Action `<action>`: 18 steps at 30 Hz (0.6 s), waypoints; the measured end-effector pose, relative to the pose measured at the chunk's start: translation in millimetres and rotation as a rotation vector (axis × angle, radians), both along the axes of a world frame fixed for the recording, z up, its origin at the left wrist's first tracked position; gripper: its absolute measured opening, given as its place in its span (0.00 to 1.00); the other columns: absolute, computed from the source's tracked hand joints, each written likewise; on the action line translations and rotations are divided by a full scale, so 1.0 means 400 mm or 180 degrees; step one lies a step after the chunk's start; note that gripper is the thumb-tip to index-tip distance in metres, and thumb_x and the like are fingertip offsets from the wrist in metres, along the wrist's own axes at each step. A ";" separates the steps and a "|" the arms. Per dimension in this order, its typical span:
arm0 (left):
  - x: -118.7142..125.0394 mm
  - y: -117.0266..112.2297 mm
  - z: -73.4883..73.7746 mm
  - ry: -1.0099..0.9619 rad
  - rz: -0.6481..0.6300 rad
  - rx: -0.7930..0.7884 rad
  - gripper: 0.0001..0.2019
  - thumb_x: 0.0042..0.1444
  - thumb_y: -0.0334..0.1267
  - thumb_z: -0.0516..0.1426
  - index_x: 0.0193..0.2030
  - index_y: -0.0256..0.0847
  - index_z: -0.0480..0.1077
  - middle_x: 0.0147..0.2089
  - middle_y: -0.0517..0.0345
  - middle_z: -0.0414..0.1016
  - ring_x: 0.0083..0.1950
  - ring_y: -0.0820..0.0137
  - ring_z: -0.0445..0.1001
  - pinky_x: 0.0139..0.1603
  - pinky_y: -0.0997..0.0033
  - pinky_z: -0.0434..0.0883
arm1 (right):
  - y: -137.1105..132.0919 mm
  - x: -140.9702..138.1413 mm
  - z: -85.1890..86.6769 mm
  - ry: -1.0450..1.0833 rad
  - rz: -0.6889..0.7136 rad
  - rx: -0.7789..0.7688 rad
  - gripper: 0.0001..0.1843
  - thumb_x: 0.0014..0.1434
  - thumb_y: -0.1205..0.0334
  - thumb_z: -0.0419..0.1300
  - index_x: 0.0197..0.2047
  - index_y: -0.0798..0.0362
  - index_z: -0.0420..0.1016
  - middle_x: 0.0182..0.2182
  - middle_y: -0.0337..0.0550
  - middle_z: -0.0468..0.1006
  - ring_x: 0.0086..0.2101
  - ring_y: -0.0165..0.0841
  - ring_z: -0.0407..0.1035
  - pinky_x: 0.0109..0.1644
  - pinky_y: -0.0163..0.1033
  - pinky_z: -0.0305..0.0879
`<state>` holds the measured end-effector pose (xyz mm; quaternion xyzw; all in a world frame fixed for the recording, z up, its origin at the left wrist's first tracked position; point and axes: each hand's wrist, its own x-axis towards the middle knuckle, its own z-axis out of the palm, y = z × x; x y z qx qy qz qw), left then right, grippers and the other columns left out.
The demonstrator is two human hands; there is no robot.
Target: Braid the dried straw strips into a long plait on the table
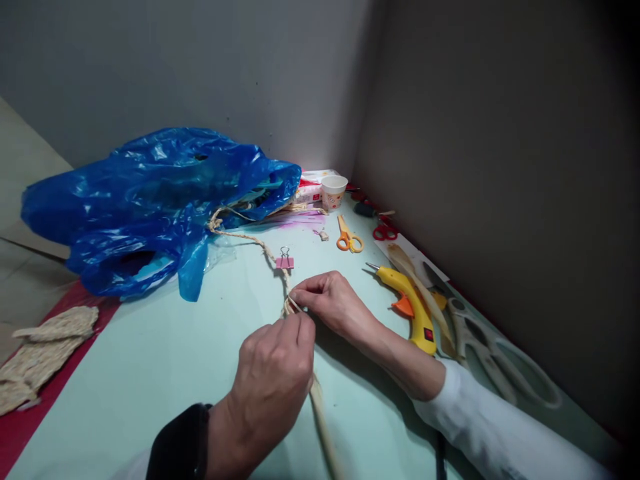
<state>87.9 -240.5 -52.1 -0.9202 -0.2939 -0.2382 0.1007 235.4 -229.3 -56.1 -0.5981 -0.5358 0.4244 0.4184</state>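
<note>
A thin braided cord of straw-coloured fibre (250,238) runs from the blue bag to my hands. A pink binder clip (285,263) grips the cord just beyond my fingers. My left hand (277,373), with a dark band at the wrist, is closed around loose strands at the near end of the braid. Beside it, my right hand (333,303) pinches the cord between thumb and forefinger. A pale flat strand (323,423) trails from under my left hand toward the near edge. My left fingertips are partly hidden.
A blue plastic bag (165,180) fills the back left. Rightward lie a yellow glue gun (417,313), orange scissors (349,237) and large pale-handled scissors (493,353). A paper cup (334,192) stands at the back. A woven piece (47,353) rests at the left edge. Walls enclose the back and right.
</note>
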 end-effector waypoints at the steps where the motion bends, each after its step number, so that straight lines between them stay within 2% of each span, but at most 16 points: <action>1: 0.001 -0.003 -0.002 0.0044 0.0007 0.0034 0.10 0.53 0.23 0.52 0.28 0.37 0.72 0.22 0.54 0.70 0.22 0.67 0.66 0.26 0.67 0.56 | 0.000 -0.001 0.001 0.0014 0.0008 -0.0024 0.12 0.50 0.61 0.55 0.21 0.57 0.72 0.19 0.36 0.67 0.23 0.26 0.57 0.27 0.31 0.53; 4: 0.010 -0.010 -0.006 0.0414 0.0203 -0.0072 0.13 0.54 0.21 0.49 0.30 0.37 0.73 0.23 0.53 0.72 0.23 0.66 0.69 0.25 0.69 0.59 | 0.000 -0.005 0.007 0.0091 -0.0028 -0.0092 0.11 0.49 0.61 0.55 0.21 0.58 0.73 0.19 0.37 0.69 0.23 0.26 0.57 0.27 0.31 0.53; 7: 0.020 -0.015 0.006 0.0987 0.0412 -0.0438 0.17 0.51 0.18 0.47 0.35 0.34 0.75 0.27 0.49 0.75 0.26 0.63 0.73 0.25 0.68 0.63 | 0.002 -0.009 0.010 0.0342 -0.0042 -0.0177 0.11 0.49 0.62 0.55 0.21 0.58 0.74 0.20 0.39 0.72 0.24 0.26 0.60 0.29 0.31 0.56; 9: 0.017 -0.009 0.028 0.1159 0.0478 -0.0805 0.16 0.54 0.21 0.47 0.38 0.34 0.75 0.31 0.48 0.76 0.29 0.61 0.75 0.27 0.66 0.65 | 0.004 -0.009 0.009 0.0454 -0.0036 -0.0213 0.11 0.49 0.62 0.56 0.21 0.58 0.74 0.19 0.39 0.71 0.23 0.26 0.59 0.28 0.31 0.55; 10: 0.012 0.000 0.042 0.1127 0.0486 -0.1028 0.15 0.57 0.26 0.48 0.38 0.36 0.76 0.32 0.48 0.76 0.31 0.60 0.75 0.29 0.64 0.66 | 0.005 -0.008 0.008 0.0468 -0.0035 -0.0219 0.11 0.49 0.62 0.56 0.21 0.58 0.74 0.19 0.39 0.71 0.22 0.26 0.58 0.27 0.31 0.54; 12: -0.006 0.030 0.071 0.0808 0.0502 -0.1533 0.15 0.61 0.40 0.50 0.32 0.40 0.76 0.35 0.49 0.76 0.36 0.58 0.75 0.33 0.61 0.68 | 0.004 -0.005 0.006 0.0440 -0.0038 -0.0236 0.10 0.49 0.63 0.56 0.21 0.59 0.74 0.18 0.37 0.69 0.21 0.24 0.55 0.25 0.31 0.51; 15: -0.035 0.096 0.095 -0.0405 0.0658 -0.2203 0.17 0.57 0.50 0.53 0.30 0.42 0.75 0.47 0.50 0.74 0.40 0.62 0.74 0.41 0.63 0.69 | 0.000 0.000 0.010 0.0325 -0.0065 -0.0285 0.11 0.51 0.63 0.57 0.22 0.59 0.74 0.16 0.35 0.65 0.20 0.23 0.51 0.24 0.31 0.47; 16: -0.041 0.118 0.095 -0.0739 0.0755 -0.2497 0.16 0.56 0.51 0.54 0.31 0.41 0.73 0.45 0.50 0.75 0.40 0.63 0.74 0.41 0.64 0.69 | -0.002 0.000 0.012 0.0283 -0.0090 -0.0303 0.11 0.51 0.63 0.57 0.22 0.59 0.75 0.15 0.34 0.63 0.19 0.23 0.49 0.23 0.31 0.46; 18: -0.041 0.152 0.084 -0.1108 0.0715 -0.3441 0.14 0.52 0.49 0.57 0.36 0.40 0.71 0.38 0.52 0.77 0.35 0.64 0.74 0.35 0.67 0.68 | -0.004 0.001 0.016 0.0300 -0.0090 -0.0304 0.11 0.51 0.62 0.57 0.23 0.58 0.75 0.15 0.34 0.64 0.19 0.23 0.51 0.24 0.31 0.47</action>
